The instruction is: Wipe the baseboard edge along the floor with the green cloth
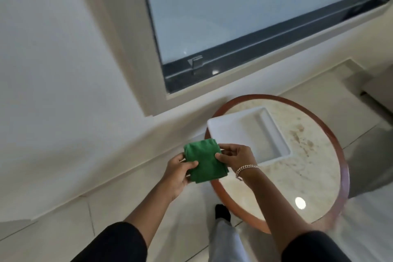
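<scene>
White baseboard (119,178) waits untouched below while left hand (177,173) and right hand (238,158) pinch the folded green cloth (204,161) above floor level; loose folds may unravel mid-wipe.

— Any writing you can make out from here? A label, a brand, a number?

— Nothing I can read. The green cloth (203,162) is plain on the side facing us, no tag or print showing.

— What about the white tray (240,128) on the desk (314,168)?

— Bare as well, and the desk top shows only stains, no lettering.

— And the window frame (223,57)?

— There's a small latch on it, but no mark on it that I can read.
</scene>
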